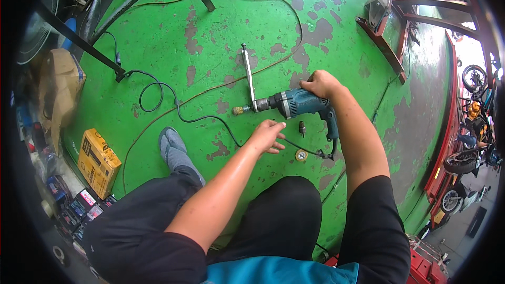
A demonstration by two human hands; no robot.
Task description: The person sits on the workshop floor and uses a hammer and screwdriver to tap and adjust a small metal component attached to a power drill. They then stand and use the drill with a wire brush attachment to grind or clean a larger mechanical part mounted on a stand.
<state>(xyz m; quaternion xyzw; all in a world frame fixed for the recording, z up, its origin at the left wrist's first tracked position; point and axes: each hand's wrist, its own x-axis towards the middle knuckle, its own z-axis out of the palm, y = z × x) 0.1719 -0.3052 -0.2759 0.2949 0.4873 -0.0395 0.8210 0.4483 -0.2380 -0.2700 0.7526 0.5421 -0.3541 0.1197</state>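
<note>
Evidently, your right grip [322, 83] has the drill [302, 103]

Under all of it spreads the green floor [236, 21], its paint worn away in patches. Off to your left sits a yellow box [100, 160], well apart from the drill. The drill is in front of you on its side, at floor level or just over it; which of the two, this angle does not tell. Its nose [264, 104] points left and its handle [330, 123] bends back toward you. A black cord [202, 119] runs from the handle's end past your left grip [267, 138] and loops away leftward. At the nose, a silver bar [249, 76] reaches away from you; whether it is fixed there is too fine to tell. Your right grip is curled over the rear of the drill, holding it. Your left grip is loosely spread on the near side, with nothing visible in it. Past the bar, a gold-coloured tip [242, 110] ends the nose. Smaller pieces lie on your side of the drill: a dark bit [302, 129] and, nearer you, a round yellow-edged disc [301, 155].

By the look of it, the step in hand is steadying the drill. The next move seems to call for a firm right hold, with your left grip clear of tip and cord.
</note>
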